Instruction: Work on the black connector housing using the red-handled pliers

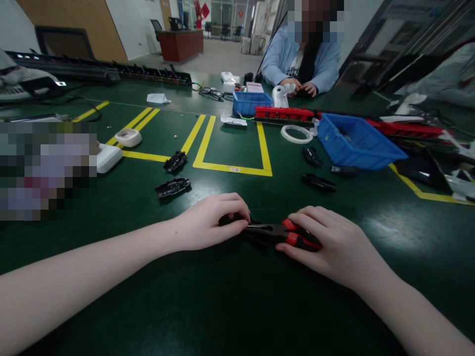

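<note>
My right hand (330, 242) is closed around the red-and-black handles of a pair of needle-nose pliers (270, 231), whose jaws point left. At the jaw tips, the thumb and fingers of my left hand (215, 222) are pinched together. A dark piece, partly hidden by the fingers and pliers, shows there; I cannot make out its kind. Left of centre lie two black moulded plastic parts, one (175, 161) behind the other (172, 187). Two more dark parts, one (312, 155) farther back and one (318, 182) nearer, rest beyond my right hand.
Blue bins (363, 143) (252, 104) stand at the right and back. A tape roll (296, 134) lies by a long red strip (285, 113). Yellow tape (233, 169) marks the green table (208, 296). Across it sits a person (302, 59). White items (108, 157) lie left.
</note>
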The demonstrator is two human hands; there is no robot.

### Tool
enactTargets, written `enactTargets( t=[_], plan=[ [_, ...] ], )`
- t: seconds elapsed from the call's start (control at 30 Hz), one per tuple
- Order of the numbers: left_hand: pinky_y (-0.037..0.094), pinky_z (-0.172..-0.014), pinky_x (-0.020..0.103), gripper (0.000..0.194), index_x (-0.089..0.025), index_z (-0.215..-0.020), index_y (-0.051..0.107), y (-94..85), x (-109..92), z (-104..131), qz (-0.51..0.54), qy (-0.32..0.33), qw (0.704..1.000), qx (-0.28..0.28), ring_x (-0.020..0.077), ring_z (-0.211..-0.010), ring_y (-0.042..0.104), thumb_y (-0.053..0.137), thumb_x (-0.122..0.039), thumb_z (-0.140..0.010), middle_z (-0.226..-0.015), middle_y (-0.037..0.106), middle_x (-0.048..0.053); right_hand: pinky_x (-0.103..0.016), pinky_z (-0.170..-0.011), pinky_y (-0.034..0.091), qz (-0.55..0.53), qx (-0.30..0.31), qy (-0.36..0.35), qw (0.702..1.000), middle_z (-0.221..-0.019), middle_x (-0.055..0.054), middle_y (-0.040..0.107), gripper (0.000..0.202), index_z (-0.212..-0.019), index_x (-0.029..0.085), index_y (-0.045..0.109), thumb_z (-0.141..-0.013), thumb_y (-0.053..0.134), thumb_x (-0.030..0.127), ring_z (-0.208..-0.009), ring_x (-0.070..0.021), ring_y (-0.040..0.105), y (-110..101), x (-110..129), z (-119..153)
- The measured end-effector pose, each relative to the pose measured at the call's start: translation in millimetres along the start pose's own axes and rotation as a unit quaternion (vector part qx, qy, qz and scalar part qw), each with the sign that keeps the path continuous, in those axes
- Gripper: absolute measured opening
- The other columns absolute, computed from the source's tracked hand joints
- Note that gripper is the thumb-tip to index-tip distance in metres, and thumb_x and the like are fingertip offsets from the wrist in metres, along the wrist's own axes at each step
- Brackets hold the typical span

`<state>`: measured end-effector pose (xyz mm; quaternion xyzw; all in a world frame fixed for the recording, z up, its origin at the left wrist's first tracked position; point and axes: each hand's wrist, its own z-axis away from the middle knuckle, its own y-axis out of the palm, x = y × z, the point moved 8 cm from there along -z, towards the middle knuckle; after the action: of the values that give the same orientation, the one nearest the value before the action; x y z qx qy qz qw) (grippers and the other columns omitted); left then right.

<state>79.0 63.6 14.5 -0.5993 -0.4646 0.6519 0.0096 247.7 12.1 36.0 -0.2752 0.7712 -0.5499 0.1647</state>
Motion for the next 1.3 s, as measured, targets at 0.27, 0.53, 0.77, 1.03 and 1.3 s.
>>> enactTargets(
  t=[0.27,0.53,0.77,1.03,1.3],
  plan=[
    [0.053,-0.091,0.035,0.012,-0.017,-0.097,0.069,-0.7,6.3,-2.5,0.031,-0.027,0.999,-0.004,0.0186,-0.098,0.064,0.059,-0.023,-0.096,-0.111,0.067,0.006,-0.036,-0.064,0.054,0.007,-0.023,-0.002,1.000,-0.091,-0.011,0.071,0.032,-0.100,0.017,0.067,-0.089,0.067,0.047,-0.076,-0.0241,0.068,-3.2,0.6,0.3],
    [0.053,-0.088,0.033,0.009,-0.017,-0.094,0.070,-0.4,6.9,-2.6,0.050,-0.042,0.998,-0.007,0.0181,-0.097,0.064,0.062,-0.021,-0.093,-0.108,0.067,0.005,-0.037,-0.064,0.054,0.023,-0.045,-0.012,0.999,-0.092,-0.012,0.072,0.032,-0.102,0.016,0.065,-0.091,0.064,0.046,-0.078,-0.0246,0.068,-5.8,1.9,2.2],
    [0.052,-0.088,0.033,0.008,-0.017,-0.093,0.070,-2.9,3.8,-1.0,0.063,-0.025,0.997,-0.025,0.0182,-0.098,0.064,0.063,-0.020,-0.094,-0.107,0.067,0.005,-0.036,-0.064,0.055,0.018,-0.036,-0.018,0.999,-0.090,-0.012,0.071,0.031,-0.100,0.014,0.066,-0.093,0.062,0.044,-0.075,-0.0226,0.067,-6.1,4.0,0.7],
    [0.051,-0.088,0.032,0.010,-0.017,-0.094,0.071,-1.7,4.3,-0.9,0.069,-0.019,0.997,-0.014,0.0175,-0.097,0.063,0.063,-0.022,-0.096,-0.108,0.065,0.005,-0.034,-0.062,0.053,0.018,-0.043,-0.030,0.998,-0.089,-0.010,0.070,0.032,-0.098,0.014,0.066,-0.091,0.065,0.044,-0.073,-0.0218,0.066,-7.1,1.1,1.6],
    [0.050,-0.088,0.031,0.007,-0.018,-0.093,0.072,-0.4,7.1,-1.3,0.060,-0.022,0.998,-0.014,0.0170,-0.097,0.063,0.067,-0.023,-0.094,-0.107,0.064,0.003,-0.034,-0.064,0.053,0.015,-0.052,-0.027,0.998,-0.091,-0.010,0.071,0.031,-0.100,0.014,0.066,-0.091,0.066,0.044,-0.077,-0.0218,0.066,-8.0,-0.4,3.6]
  ],
)
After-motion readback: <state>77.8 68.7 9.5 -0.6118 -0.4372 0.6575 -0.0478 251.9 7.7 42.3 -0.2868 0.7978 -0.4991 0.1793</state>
